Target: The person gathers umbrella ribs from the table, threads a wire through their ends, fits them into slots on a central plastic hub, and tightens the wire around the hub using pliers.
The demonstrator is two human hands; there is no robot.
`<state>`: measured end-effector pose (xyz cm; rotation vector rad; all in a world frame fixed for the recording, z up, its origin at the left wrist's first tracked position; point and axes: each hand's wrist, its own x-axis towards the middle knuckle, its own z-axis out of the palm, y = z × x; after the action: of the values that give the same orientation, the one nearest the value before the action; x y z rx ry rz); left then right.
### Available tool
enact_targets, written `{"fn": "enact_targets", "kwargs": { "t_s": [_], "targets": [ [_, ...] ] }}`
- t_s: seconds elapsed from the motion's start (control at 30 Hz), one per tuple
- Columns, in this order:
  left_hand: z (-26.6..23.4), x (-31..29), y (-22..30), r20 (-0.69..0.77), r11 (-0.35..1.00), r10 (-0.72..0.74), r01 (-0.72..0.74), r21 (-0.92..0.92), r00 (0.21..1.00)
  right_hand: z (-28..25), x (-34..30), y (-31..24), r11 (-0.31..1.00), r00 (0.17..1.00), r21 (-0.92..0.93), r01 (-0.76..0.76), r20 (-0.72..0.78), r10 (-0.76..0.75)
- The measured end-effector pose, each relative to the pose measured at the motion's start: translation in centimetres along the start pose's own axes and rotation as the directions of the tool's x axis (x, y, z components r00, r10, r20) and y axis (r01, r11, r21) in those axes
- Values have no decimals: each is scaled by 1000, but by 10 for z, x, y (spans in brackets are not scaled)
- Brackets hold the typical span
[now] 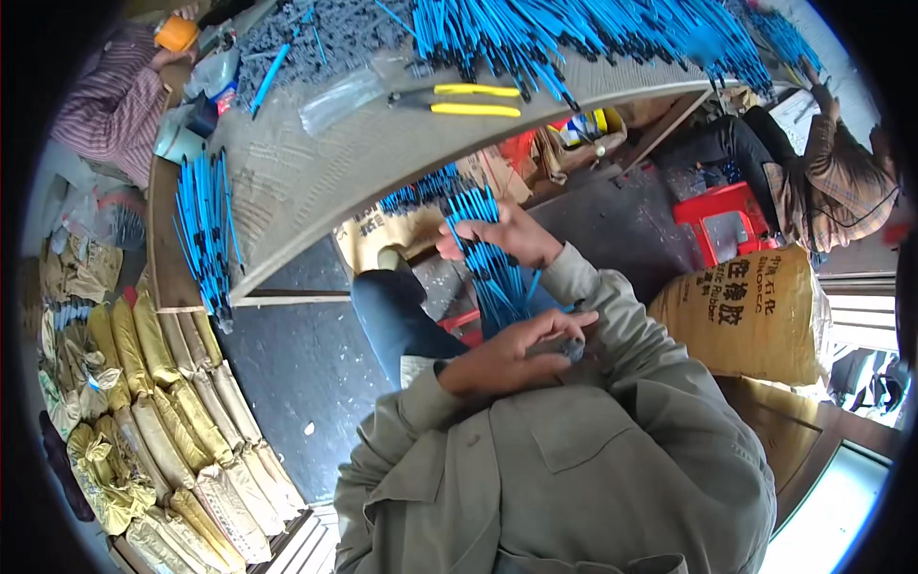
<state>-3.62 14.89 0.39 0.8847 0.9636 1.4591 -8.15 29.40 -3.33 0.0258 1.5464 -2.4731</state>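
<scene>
A bundle of thin blue rods with black ends (pixel 492 277) stands upright over my lap. My right hand (pixel 507 234) is closed round its upper part, fingers wrapped across the rods. Lower down, close to my chest, my left hand (pixel 516 352) is bent round a small grey rounded piece (pixel 573 350) at its fingertips; its kind is too small to make out. The bundle's lower end is partly hidden behind the left hand.
The curved table (pixel 316 163) carries blue rods (pixel 574 38), small dark parts (pixel 335 38), yellow-handled pliers (pixel 473 99) and a clear plastic bag (pixel 339 100). Co-workers sit left and right. A red stool (pixel 722 225), brown sack (pixel 736 316) and stacked sacks (pixel 163 421) surround me.
</scene>
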Motion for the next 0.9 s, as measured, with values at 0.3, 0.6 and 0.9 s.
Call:
{"fn": "enact_targets", "kwargs": {
  "t_s": [0.3,0.6,0.9],
  "targets": [
    [-19,-64,38,-519,888,388,-460,-11,761,12,-11,2,969,998,-246,17,62,-2],
    [-62,-61,37,-855,812,193,-568,-137,481,42,-9,-20,990,966,-123,-74,238,102],
    [-71,-55,32,-858,783,150,-588,-200,491,36,-13,-18,992,963,-114,-48,260,77]
  ]
}}
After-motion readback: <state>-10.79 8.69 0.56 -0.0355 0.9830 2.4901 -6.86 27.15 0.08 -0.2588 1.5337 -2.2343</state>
